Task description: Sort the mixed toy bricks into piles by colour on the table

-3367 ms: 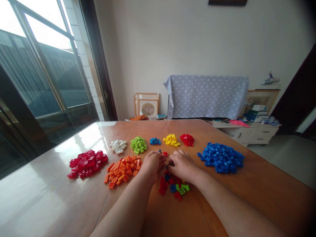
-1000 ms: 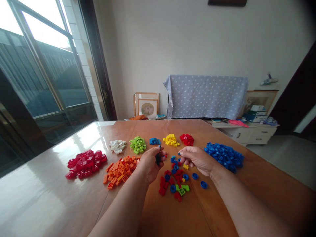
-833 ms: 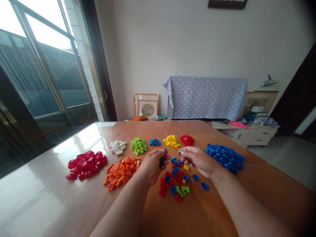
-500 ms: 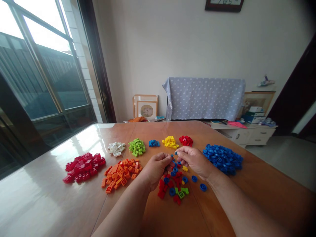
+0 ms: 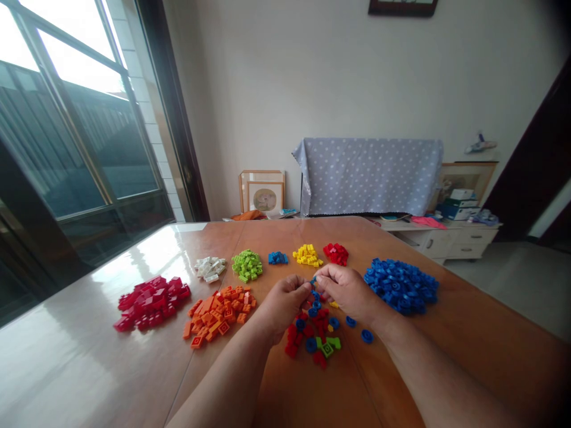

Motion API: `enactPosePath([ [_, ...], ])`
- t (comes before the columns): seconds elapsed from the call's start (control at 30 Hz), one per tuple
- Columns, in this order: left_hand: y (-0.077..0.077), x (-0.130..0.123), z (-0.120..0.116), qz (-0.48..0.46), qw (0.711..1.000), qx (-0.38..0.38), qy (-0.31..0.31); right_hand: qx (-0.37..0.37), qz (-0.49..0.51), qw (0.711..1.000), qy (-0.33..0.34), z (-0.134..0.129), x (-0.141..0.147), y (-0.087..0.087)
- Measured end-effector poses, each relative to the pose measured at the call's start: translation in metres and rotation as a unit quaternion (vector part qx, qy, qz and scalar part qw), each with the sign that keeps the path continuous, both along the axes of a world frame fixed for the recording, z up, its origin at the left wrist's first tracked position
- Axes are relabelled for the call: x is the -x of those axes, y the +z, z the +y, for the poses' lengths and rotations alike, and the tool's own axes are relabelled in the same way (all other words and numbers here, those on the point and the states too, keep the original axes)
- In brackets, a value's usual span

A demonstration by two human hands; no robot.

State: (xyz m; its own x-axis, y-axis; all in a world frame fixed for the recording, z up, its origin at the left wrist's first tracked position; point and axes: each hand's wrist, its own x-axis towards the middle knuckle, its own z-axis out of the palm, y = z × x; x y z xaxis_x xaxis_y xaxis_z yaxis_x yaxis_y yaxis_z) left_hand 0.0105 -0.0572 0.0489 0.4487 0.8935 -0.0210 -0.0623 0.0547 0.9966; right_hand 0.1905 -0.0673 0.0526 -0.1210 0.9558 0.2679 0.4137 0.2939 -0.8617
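My left hand (image 5: 282, 303) is closed in a pinch on a small blue toy brick (image 5: 313, 281). Against it, the thumb and forefinger of my right hand (image 5: 350, 291) also grip a small blue piece, mostly covered by the fingertips. The two hands meet above a loose mixed heap. In that heap lie red bricks (image 5: 292, 345), blue round pieces (image 5: 311, 345), lime green bricks (image 5: 328, 349) and a few yellow bits. Two blue round pieces (image 5: 367, 336) lie apart, under my right forearm's inner side.
Sorted piles stand around the wooden table (image 5: 147, 368): dark red (image 5: 151, 302), orange (image 5: 220, 315), white (image 5: 209, 268), lime (image 5: 247, 265), small blue (image 5: 278, 258), yellow (image 5: 307, 255), red (image 5: 336, 254). A large blue pile (image 5: 401, 286) sits close beside my right hand.
My right hand has moved slightly left and down, bringing its blue piece up against the one in my left hand. The left hand has stayed nearly still.
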Motion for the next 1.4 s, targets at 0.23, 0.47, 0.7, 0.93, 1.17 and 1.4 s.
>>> enactPosePath([
  [0.23,-0.001,-0.003,0.000,-0.002,1.000,-0.013,0.023,-0.002,-0.019,1.000,-0.014,-0.001,0.004,-0.002],
  [0.47,0.000,-0.004,-0.001,-0.007,0.999,-0.034,0.040,0.032,0.010,0.999,-0.025,-0.003,0.010,0.003],
  [0.7,0.003,0.001,-0.001,-0.003,0.998,-0.056,0.023,0.069,0.054,0.996,-0.015,-0.007,0.011,0.006],
  [0.93,0.010,0.005,-0.001,0.030,0.996,-0.085,-0.001,0.052,0.033,0.998,-0.002,-0.009,0.006,0.008],
  [1.17,0.012,0.006,-0.003,0.074,0.990,-0.119,0.004,0.053,0.035,0.998,0.017,-0.009,0.005,0.007],
  [1.4,0.008,0.007,0.002,-0.004,1.000,-0.022,-0.007,0.074,0.096,0.992,0.031,-0.002,0.001,0.001],
])
